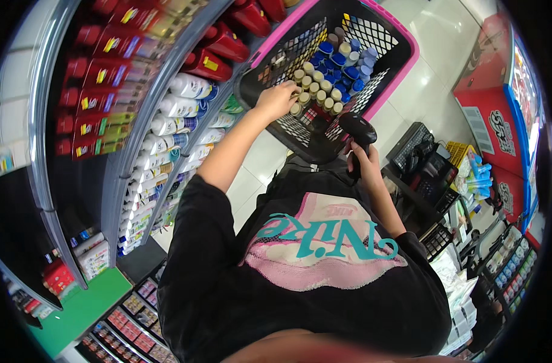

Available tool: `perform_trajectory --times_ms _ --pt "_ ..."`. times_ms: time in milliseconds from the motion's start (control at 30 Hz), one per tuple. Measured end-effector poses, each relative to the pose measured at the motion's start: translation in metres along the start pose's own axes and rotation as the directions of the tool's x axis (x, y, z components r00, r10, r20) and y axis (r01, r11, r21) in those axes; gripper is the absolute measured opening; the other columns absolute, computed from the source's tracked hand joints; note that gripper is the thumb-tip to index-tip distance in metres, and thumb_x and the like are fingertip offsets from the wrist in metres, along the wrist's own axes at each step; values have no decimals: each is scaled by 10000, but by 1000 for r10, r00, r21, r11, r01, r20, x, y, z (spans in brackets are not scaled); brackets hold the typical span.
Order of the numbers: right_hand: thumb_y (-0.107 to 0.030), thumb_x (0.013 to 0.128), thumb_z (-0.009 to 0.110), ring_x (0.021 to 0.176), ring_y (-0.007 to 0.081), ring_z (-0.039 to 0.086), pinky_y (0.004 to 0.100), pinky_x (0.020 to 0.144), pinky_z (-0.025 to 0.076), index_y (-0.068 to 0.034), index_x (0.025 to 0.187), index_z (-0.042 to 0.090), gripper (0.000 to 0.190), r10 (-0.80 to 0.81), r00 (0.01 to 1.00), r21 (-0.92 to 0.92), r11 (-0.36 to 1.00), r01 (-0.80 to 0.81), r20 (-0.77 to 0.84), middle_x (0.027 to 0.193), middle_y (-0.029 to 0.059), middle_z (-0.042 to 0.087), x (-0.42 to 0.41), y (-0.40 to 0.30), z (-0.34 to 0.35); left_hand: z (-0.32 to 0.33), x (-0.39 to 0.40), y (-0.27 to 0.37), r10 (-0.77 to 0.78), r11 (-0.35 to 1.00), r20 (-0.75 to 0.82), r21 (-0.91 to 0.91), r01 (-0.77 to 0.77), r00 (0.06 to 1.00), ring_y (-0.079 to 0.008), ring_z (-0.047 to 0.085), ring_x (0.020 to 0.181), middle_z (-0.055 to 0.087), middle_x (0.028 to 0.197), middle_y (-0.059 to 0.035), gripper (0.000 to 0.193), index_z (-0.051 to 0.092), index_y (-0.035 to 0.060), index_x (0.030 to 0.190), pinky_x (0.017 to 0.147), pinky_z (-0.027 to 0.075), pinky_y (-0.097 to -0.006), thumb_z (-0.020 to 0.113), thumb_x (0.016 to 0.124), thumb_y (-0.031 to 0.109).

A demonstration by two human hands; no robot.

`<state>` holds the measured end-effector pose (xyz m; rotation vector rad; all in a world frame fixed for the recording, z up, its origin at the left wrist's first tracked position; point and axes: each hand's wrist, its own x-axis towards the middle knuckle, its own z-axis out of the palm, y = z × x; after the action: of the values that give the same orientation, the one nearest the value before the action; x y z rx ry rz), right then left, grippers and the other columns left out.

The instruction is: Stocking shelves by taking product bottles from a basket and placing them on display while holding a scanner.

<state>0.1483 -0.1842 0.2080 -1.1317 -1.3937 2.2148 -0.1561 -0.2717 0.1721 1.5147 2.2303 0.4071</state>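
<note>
My left hand (279,99) reaches into a black plastic shopping basket (400,75) with a pink rim. Its fingertips are at the beige-capped bottles (321,97) standing in rows at the near left. Whether they grip a bottle is hard to tell. Behind these caps stand several blue-capped bottles (338,59), with paler blue ones along the right side. My right hand (368,163) is wrapped around the handle of a black handheld barcode scanner (358,128). The scanner's head is up at the basket's near right edge.
At left, metal shelves (144,90) hold red boxed bottles (101,75) and white bottles (167,125). To the right are a keyboard (409,145), a yellow basket (458,154) and a red display freezer (489,113). Pale floor tiles (432,79) show beside the basket.
</note>
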Motion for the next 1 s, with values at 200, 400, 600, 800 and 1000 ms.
perform_trajectory --times_ms 200,400,600,800,1000 --pt "-217 992 601 549 111 544 261 504 419 10 1062 612 239 41 995 -24 999 -39 95 853 68 650 -1 5 -23 114 57 -59 -302 945 359 236 228 883 -358 664 1086 675 1198 -169 426 567 136 1313 887 539 -484 615 910 267" --pt "-171 987 600 567 95 551 257 525 447 20 1034 621 198 158 983 -63 986 -153 92 856 64 656 -18 -8 -68 190 89 -65 -490 856 334 359 372 805 -353 689 1065 656 1242 -197 531 405 112 1458 823 566 -462 498 936 131" --pt "-151 989 596 582 93 552 259 543 455 15 1042 611 174 232 971 -52 972 -229 54 868 59 658 -25 -27 -102 232 108 -54 -466 828 210 445 340 860 -325 709 1004 668 1186 -175 510 462 79 1409 814 572 -442 588 935 220" --pt "-161 988 598 581 95 552 262 554 447 7 1031 609 174 251 967 -100 964 -245 50 854 44 654 -28 -39 -129 246 130 -35 -468 828 180 432 358 865 -306 721 976 713 1111 -134 409 591 69 1203 796 576 -428 678 882 307" --pt "-185 983 612 568 91 555 255 537 455 0 991 606 184 237 967 -94 969 -229 97 820 43 644 -18 -51 -142 180 131 22 -271 919 273 358 164 923 -309 734 867 746 911 -134 146 704 65 961 730 574 -413 609 856 103"
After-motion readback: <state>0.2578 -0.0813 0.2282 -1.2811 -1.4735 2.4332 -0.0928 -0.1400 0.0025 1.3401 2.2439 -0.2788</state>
